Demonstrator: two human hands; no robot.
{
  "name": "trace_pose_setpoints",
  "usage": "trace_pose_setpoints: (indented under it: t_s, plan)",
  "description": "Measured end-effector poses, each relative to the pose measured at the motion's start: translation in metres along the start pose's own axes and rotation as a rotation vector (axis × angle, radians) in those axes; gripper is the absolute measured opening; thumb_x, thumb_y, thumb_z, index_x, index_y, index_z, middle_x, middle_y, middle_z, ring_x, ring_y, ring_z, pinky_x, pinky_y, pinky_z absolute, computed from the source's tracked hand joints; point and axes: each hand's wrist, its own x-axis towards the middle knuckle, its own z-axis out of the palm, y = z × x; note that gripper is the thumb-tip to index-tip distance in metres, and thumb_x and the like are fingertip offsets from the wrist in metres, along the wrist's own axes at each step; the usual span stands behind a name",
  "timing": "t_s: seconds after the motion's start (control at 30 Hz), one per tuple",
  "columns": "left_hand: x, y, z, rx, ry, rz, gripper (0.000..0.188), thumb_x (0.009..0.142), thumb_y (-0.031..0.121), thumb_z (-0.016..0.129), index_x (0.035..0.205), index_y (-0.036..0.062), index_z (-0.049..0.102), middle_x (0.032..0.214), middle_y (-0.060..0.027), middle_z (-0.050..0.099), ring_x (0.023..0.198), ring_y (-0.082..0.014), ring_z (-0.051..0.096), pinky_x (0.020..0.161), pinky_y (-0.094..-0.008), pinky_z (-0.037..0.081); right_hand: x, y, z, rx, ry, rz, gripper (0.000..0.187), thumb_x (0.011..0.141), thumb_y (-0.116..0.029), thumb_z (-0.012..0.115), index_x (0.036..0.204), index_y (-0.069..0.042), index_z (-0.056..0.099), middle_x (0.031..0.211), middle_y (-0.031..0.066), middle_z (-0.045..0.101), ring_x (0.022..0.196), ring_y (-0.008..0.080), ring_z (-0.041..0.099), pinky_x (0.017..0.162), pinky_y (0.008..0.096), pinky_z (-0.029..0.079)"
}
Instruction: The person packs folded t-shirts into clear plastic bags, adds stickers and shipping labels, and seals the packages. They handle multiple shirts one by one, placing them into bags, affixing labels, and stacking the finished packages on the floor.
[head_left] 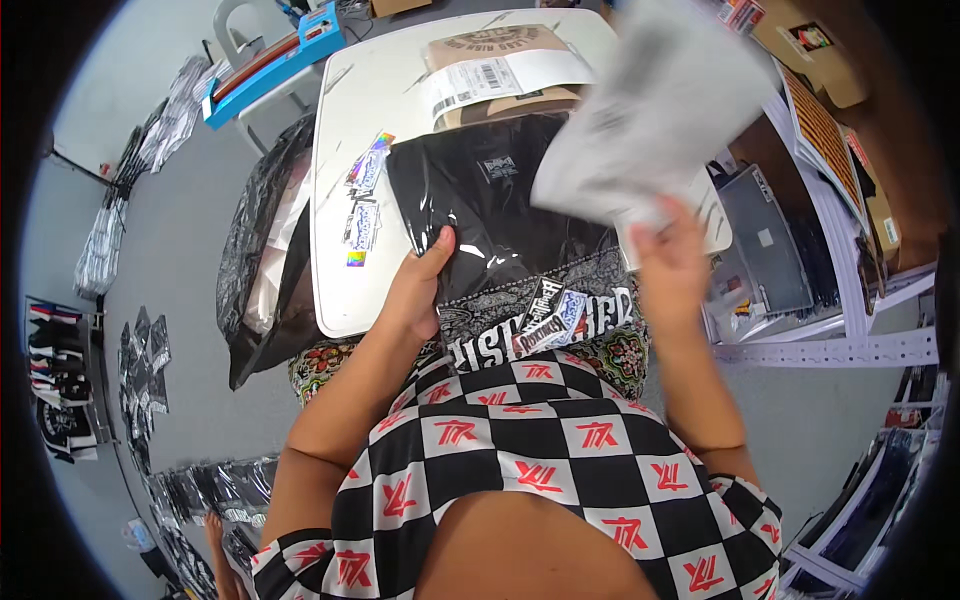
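Observation:
A folded black shirt in a clear plastic bag [480, 195] lies over the front of the white table and toward my lap. My left hand [424, 285] grips its left edge, thumb on top and the fingers hidden beneath. In my right hand [672, 258] is a pale grey-white flat sheet or mailer [655, 110], raised above the table's right side and smeared by motion. A few stickers [548, 325] rest on the black patterned cloth [465, 325] at the near end of the bag.
Brown packages with a white label [505, 80] sit on the table [340, 290]. More stickers [362, 220] lie at its left. A black plastic sack [260, 260] stands left of it, a blue sealer-like device [285, 60] behind. Shelving [830, 345] is at right. Another person's arm [220, 560] shows at lower left.

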Motion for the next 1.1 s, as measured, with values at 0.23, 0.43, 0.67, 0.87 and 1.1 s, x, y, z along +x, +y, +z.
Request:
trace_pose_setpoints:
  t_s: [0.23,0.43,0.67,0.87,1.1]
  plan:
    - [-0.007,-0.004,-0.007,0.029,-0.051,0.062,0.045,0.075,0.023,0.059,0.109,0.0018,0.038,0.094,-0.0107,0.054,0.084,-0.0202,0.055,0.074,-0.0328,0.046,-0.042,0.004,0.016,-0.346,-0.602,0.392,0.036,0.076,-0.017,0.056,0.11,-0.006,0.047,0.092,0.0129,0.055,0.078,0.0215,0.055,0.067,0.0266,0.042]
    - [-0.011,-0.002,-0.009,0.045,-0.096,0.07,0.041,0.075,0.015,0.058,0.109,0.0016,0.04,0.098,-0.011,0.053,0.087,-0.0201,0.054,0.073,-0.0325,0.046,-0.011,-0.029,0.014,-0.891,-0.687,-0.153,0.036,0.066,-0.017,0.062,0.101,-0.014,0.053,0.097,0.0079,0.05,0.093,0.0236,0.048,0.078,0.0324,0.038]
    - [-0.014,0.001,-0.008,0.059,-0.1,0.047,0.033,0.079,0.01,0.051,0.109,0.0014,0.04,0.097,-0.0111,0.053,0.086,-0.0197,0.055,0.071,-0.031,0.048,0.033,-0.013,0.048,-0.795,-0.972,-0.6,0.064,0.058,-0.015,0.067,0.117,-0.016,0.041,0.105,0.0056,0.046,0.101,0.0227,0.042,0.088,0.0356,0.03]
    - [-0.016,-0.004,-0.021,0.192,-0.06,0.101,0.032,0.08,0.015,0.051,0.108,0.0033,0.041,0.098,-0.0074,0.053,0.092,-0.0168,0.049,0.082,-0.0292,0.038,0.026,-0.001,0.035,-0.588,-0.859,0.056,0.05,0.068,-0.009,0.061,0.114,-0.01,0.041,0.092,0.0103,0.054,0.087,0.0236,0.051,0.077,0.0321,0.041]
    - [-0.019,-0.001,-0.004,0.224,-0.121,0.143,0.04,0.077,0.019,0.057,0.11,0.0032,0.041,0.099,-0.0084,0.052,0.094,-0.017,0.048,0.082,-0.0297,0.037,0.015,0.021,0.069,0.161,-0.405,0.271,0.05,0.073,-0.004,0.056,0.119,-0.006,0.035,0.088,0.0087,0.053,0.081,0.0125,0.051,0.07,0.023,0.041]
